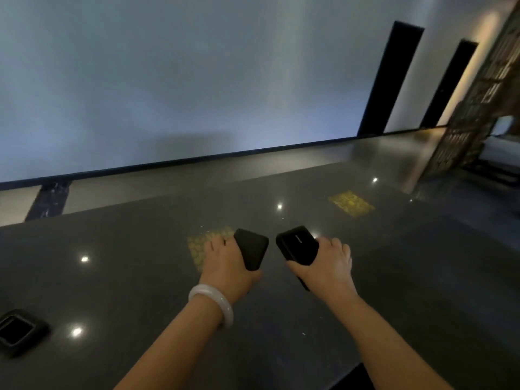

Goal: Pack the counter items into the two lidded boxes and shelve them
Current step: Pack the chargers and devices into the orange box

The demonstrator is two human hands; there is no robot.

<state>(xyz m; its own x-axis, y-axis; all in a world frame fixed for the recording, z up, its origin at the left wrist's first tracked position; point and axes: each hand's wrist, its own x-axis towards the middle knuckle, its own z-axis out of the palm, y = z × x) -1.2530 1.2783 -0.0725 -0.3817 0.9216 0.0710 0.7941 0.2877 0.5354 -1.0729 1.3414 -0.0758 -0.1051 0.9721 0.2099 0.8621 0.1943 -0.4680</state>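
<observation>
Holding left box, right box

A pale grey wall with 2 tall dark panels rises behind a glossy dark counter dotted with light reflections.
</observation>
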